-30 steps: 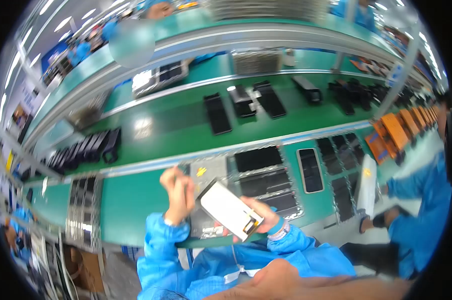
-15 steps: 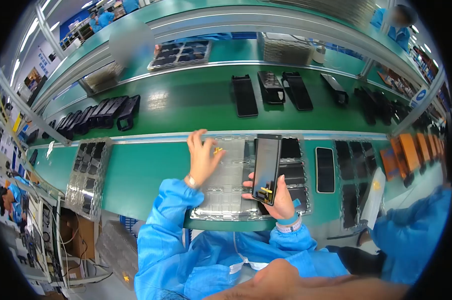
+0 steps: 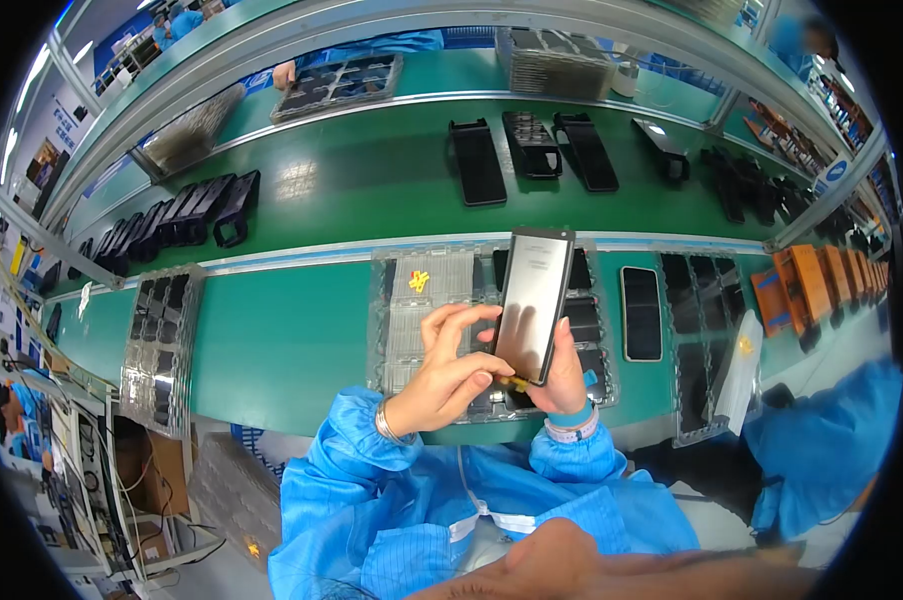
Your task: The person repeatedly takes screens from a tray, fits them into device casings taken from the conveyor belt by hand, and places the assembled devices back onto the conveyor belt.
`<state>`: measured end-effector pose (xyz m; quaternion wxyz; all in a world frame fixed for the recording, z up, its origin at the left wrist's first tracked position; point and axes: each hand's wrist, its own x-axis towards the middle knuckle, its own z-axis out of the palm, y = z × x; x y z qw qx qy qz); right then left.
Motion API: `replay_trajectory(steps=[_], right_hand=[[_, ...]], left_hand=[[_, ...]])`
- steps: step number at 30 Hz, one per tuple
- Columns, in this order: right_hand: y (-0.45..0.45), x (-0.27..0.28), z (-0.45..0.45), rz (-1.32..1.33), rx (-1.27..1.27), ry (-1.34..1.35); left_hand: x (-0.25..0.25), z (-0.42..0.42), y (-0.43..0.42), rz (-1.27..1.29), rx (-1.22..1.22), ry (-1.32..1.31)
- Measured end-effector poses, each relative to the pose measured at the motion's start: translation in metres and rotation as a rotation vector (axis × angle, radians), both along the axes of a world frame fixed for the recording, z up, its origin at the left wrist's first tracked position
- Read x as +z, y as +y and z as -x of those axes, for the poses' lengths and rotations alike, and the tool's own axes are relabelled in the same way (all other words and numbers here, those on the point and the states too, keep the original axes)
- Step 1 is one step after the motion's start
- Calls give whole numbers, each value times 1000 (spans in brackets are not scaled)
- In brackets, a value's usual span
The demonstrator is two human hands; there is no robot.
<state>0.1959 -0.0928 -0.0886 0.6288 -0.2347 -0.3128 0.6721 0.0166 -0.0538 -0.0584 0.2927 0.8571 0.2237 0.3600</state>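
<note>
A dark-framed phone screen panel [image 3: 535, 300] stands tilted in my right hand [image 3: 564, 378], its grey reflective face toward me. The fingers of my left hand [image 3: 446, 378] are at its lower left corner, beside a small yellow piece [image 3: 515, 383]; whether they pinch it is too small to tell. Under both hands lies a clear plastic tray [image 3: 393, 322], with several yellow bits [image 3: 419, 282] on its upper left part. Dark panels [image 3: 583, 318] fill the tray's right side, partly hidden by the held panel.
Right of the tray lies a phone [image 3: 641, 313], then another tray of panels [image 3: 700, 290]. A filled tray [image 3: 160, 335] sits at the left. Beyond the metal rail, black devices [image 3: 479, 162] rest on the green belt [image 3: 352, 180]. Orange holders [image 3: 798, 290] and a co-worker's blue sleeve [image 3: 822, 440] are at right.
The panel has turned from its white back to its dark face. My left hand has come down and right from above the tray to the panel's lower end.
</note>
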Motion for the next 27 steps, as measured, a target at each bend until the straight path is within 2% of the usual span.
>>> replay_trajectory(steps=[3, 10, 13, 15, 18, 20, 22, 24, 26, 27], right_hand=[[3, 2, -2, 24, -80, 14], [6, 5, -2, 43, -159, 75], [7, 4, 0, 16, -284, 115], [9, -2, -4, 2, -479, 102], [9, -1, -15, 27, -646, 63], [6, 1, -15, -27, -572, 6], [2, 3, -12, -78, -501, -16], [1, 3, -9, -136, -454, -59], [6, -2, -9, -303, -544, -140], [8, -5, -10, -384, -588, -179]], left_hand=[[4, 0, -2, 49, -31, -29], [-3, -11, -13, -35, 90, -61], [-13, -11, -12, 57, 83, -82], [-15, -9, -3, 188, 23, -91], [-28, 2, 40, 54, 277, 46], [-60, 17, 93, -20, 497, 64], [-88, 31, 128, -81, 625, 268], [-84, 37, 139, -110, 710, 448], [-65, 42, 140, -98, 756, 608], [-65, 46, 145, -164, 799, 557]])
